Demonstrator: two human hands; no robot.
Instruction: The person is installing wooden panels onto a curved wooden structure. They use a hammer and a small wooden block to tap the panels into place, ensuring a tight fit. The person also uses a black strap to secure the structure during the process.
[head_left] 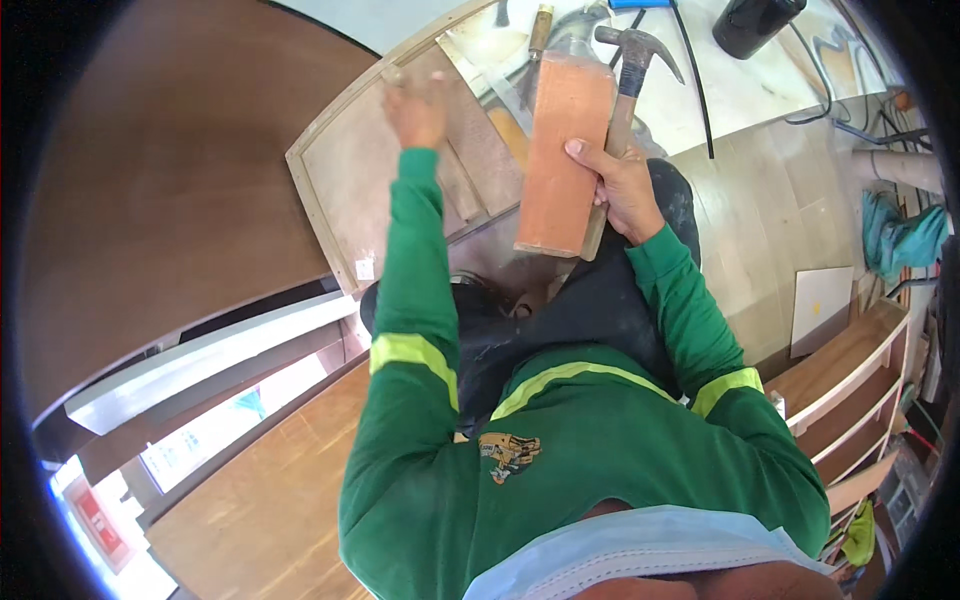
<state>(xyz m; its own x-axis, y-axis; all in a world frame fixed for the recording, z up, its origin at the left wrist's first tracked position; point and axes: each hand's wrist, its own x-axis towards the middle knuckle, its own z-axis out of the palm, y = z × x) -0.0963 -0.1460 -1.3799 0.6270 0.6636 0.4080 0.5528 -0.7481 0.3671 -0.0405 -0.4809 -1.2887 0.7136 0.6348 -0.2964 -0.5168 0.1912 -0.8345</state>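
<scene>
A long orange-brown rectangular block [566, 150] stands tilted in front of me, its top end away from me. My right hand [628, 190] grips it at the right edge, thumb across its face. Along that same edge runs a claw hammer [626, 90], head at the far end; its handle passes into the same hand, and the lower part of the handle is hidden. My left hand [415, 110] is over a framed wooden panel [350, 170], apart from the block. Motion smears its fingers, so their pose is unclear.
A wooden-handled tool [541, 30] lies beyond the block. A black cylindrical container [757, 25] and dark cables [692, 75] are on the pale surface at the far right. A large brown board [180, 150] rises at left. A wooden chair [845, 375] stands at right.
</scene>
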